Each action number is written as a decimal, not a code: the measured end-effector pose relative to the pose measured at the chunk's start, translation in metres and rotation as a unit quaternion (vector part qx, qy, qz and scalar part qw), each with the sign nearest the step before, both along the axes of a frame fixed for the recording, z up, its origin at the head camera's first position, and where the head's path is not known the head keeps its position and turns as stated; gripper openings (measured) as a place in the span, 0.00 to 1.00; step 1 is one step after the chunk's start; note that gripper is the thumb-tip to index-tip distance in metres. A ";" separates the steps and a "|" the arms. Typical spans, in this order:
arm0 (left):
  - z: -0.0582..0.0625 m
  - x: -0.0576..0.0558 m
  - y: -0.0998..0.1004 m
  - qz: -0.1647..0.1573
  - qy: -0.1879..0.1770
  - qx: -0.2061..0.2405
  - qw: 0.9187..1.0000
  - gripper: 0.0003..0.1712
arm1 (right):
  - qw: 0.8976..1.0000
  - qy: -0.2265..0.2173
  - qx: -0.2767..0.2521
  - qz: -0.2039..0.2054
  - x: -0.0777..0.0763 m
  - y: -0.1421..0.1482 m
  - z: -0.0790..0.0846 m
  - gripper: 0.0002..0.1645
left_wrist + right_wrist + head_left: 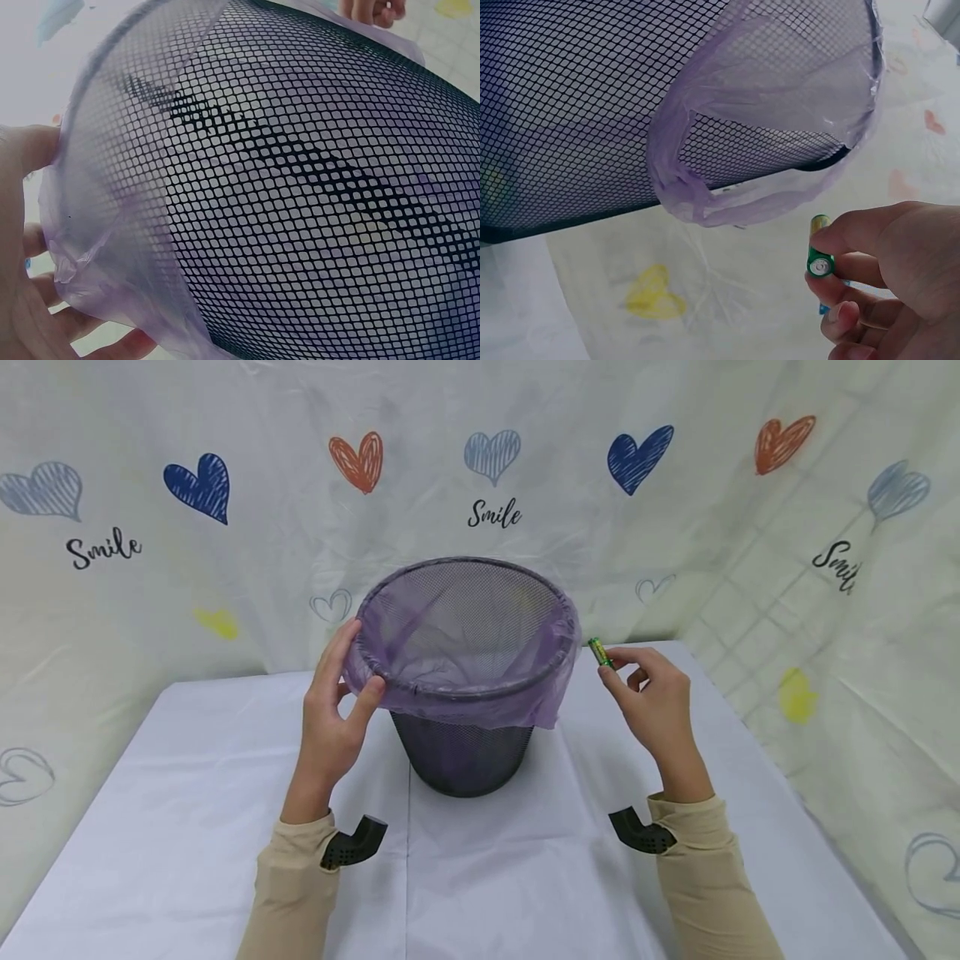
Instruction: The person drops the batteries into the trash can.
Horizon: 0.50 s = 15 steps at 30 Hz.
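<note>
A black wire-mesh wastebasket [457,756] stands on the white-covered table, lined with a thin purple bin bag [480,714] folded over its rim. My left hand [333,718] holds the rim at its left side, thumb towards the front; in the left wrist view the thumb [37,148] lies at the bag-covered rim, with other fingers under the bag's loose edge. Just right of the basket, my right hand [656,697] pinches a small green and yellow battery [600,652] between thumb and fingers. In the right wrist view the battery [820,262] shows its metal end, apart from the bag.
A white cloth [225,777] covers the table. Behind and to the right hangs a pale sheet [420,527] printed with hearts and the word Smile. Black curved mounts [356,843] sit at both wrists, over beige sleeves [296,893].
</note>
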<state>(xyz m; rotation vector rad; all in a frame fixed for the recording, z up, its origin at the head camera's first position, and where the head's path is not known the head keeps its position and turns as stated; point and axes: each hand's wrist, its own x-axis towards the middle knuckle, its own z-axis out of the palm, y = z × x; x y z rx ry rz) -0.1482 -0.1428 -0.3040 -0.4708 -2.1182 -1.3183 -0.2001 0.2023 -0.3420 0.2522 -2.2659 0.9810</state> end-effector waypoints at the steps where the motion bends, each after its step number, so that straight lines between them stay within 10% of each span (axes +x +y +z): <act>1: 0.000 0.000 0.000 -0.001 0.000 0.000 1.000 0.32 | 1.000 0.001 0.001 0.000 0.000 0.000 0.001 0.11; 15: 0.003 0.001 0.001 -0.003 0.001 -0.004 1.000 0.32 | 1.000 0.017 0.006 0.016 0.003 -0.006 0.018 0.13</act>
